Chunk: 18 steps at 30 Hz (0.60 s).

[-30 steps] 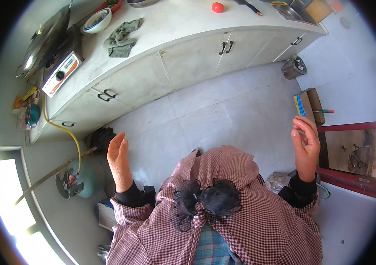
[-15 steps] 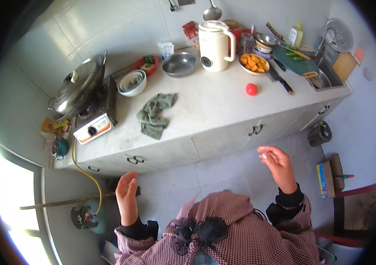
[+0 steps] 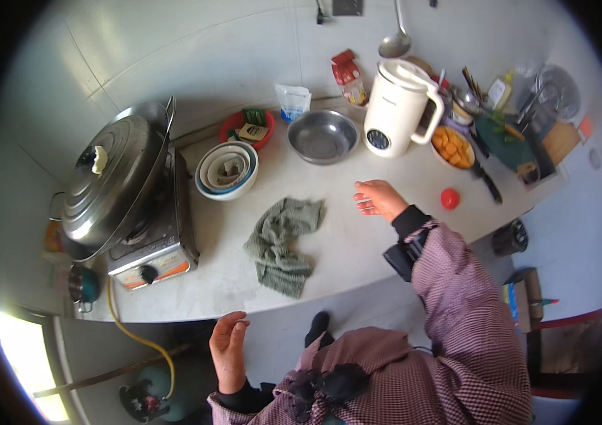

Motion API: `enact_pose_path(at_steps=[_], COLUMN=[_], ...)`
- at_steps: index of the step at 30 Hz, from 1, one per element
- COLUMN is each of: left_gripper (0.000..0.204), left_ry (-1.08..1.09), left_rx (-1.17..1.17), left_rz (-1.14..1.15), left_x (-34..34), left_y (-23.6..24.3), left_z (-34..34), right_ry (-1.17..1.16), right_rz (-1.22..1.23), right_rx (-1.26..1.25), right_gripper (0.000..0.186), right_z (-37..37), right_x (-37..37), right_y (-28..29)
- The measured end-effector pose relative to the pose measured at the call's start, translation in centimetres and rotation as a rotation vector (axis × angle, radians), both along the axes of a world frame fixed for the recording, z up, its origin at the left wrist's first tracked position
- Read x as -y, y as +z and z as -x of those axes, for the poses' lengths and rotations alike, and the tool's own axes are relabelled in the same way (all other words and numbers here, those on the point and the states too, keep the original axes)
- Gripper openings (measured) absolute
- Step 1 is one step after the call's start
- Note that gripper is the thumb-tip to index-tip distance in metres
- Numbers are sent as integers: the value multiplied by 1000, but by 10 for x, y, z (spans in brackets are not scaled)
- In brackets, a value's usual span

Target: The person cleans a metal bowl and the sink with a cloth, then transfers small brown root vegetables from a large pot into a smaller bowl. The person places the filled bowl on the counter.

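Note:
My right hand [image 3: 380, 199] is stretched over the counter [image 3: 357, 244], fingers extended and holding nothing. It hovers between a crumpled green cloth [image 3: 283, 244] on its left and a red tomato [image 3: 450, 198] on its right. Just beyond it stand a grey metal basin [image 3: 323, 137] and a tall cream-coloured jug blender [image 3: 401, 110] with a handle. My left hand [image 3: 228, 352] is raised in front of the counter's near edge, below the cloth, with its fingers loosely apart and nothing in them.
On the left, a lidded wok [image 3: 113, 180] sits on a gas stove [image 3: 152, 262]. Nested bowls [image 3: 227, 170] and a red basin [image 3: 247, 129] with packets stand beside it. Rightward are a bowl of orange chunks [image 3: 453, 147], a black-handled knife [image 3: 487, 184] and a green cutting board [image 3: 502, 142].
My right hand has reached forward and left, from in front of the cupboards to over the counter. The view has shifted closer to the counter; my left hand stays low at its front.

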<state>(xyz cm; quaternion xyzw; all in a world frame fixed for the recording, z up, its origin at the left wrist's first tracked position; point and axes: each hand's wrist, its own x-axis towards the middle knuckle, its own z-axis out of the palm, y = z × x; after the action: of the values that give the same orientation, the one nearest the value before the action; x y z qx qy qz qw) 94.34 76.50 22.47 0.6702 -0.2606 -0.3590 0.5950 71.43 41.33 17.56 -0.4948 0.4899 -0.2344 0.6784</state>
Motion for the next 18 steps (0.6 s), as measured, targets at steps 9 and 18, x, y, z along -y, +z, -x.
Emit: enact_pose_path(at_steps=[9,18], left_gripper=[18,17], left_ry=[-59,-282], left_rx=[-77,-101], left_rz=[-134,-130], left_x=[49,89], left_y=[-19,-30], left_z=[-78,-84], right_ry=[-323,-494], right_rz=[-194,-64], right_rx=[-40,217], right_gripper=[51,10], right_z=[-91,-80], right_x=[118,65], right_y=[-67,-31])
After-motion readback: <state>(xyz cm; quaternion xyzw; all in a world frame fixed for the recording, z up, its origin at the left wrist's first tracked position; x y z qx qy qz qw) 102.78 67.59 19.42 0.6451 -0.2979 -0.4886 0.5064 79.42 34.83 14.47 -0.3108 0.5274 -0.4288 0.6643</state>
